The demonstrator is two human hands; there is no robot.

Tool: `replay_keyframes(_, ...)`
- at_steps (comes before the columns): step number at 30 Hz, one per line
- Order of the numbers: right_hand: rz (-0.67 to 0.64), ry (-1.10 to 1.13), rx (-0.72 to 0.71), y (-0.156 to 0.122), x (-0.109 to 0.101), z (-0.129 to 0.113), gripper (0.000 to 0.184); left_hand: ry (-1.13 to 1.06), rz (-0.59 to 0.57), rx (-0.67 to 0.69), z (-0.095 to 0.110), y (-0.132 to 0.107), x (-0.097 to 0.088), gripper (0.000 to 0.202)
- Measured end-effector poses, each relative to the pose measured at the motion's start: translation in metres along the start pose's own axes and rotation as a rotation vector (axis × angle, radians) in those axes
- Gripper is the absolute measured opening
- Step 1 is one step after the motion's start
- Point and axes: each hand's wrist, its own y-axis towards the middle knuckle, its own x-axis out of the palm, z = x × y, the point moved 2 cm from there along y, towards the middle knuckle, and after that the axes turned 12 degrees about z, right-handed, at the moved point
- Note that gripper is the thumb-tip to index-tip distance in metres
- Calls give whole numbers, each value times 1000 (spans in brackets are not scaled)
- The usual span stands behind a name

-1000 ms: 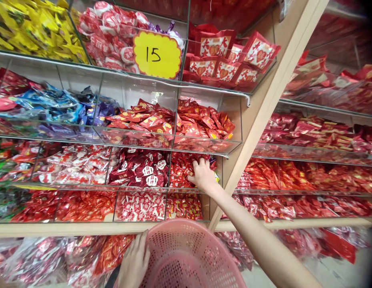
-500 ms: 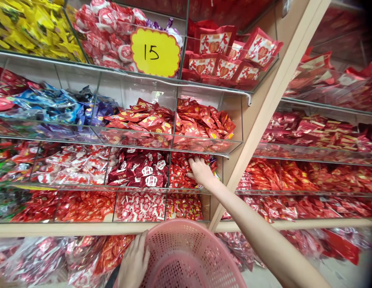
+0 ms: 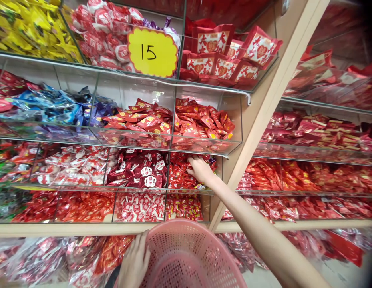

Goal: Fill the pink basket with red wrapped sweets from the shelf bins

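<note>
A pink plastic basket (image 3: 215, 244) with a perforated wall is at the bottom middle, and no contents show in its visible part. My left hand (image 3: 134, 260) grips its left rim, fingers over the edge. On the third shelf down, my right hand (image 3: 200, 170) reaches into a bin of small red wrapped candies (image 3: 178, 174). Its fingers are bent and closed among the wrappers, with the fingertips partly hidden. Dark red packets with white labels (image 3: 150, 172) fill the bin to the left of it.
Clear dividers and a glass shelf edge (image 3: 200, 149) lie just above my right hand. A slanted-looking wooden post (image 3: 248, 156) stands to its right. A yellow price sign (image 3: 152, 52) reading 15 hangs above. Bagged sweets (image 3: 38, 260) lie under the bottom ledge.
My right hand's fingers have drawn closer together in the red candies, and the hand has shifted very slightly. My left hand and the basket stay in place.
</note>
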Motion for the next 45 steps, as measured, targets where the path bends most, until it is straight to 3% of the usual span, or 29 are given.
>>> replay_keyframes(11, 161, 178, 51, 5, 10, 17, 38, -16, -26, -13, 3, 3, -4, 45)
replay_keyframes(19, 114, 179, -2, 0, 12, 17, 33, 0, -33, -6, 4, 4, -5, 45)
replay_keyframes(26, 319, 376, 77, 2, 15, 24, 33, 7, -41, -3, 5, 4, -7, 44)
replay_keyframes(31, 421, 491, 27, -5, 15, 25, 28, -7, -14, -6, 4, 4, -6, 44)
replay_keyframes(40, 573, 595, 95, -23, -1, 22, 20, -18, -15, -18, 4, 3, -5, 45)
replay_keyframes(45, 528, 700, 97, -62, -22, 0, 16, -15, -51, -20, 6, 5, -7, 45)
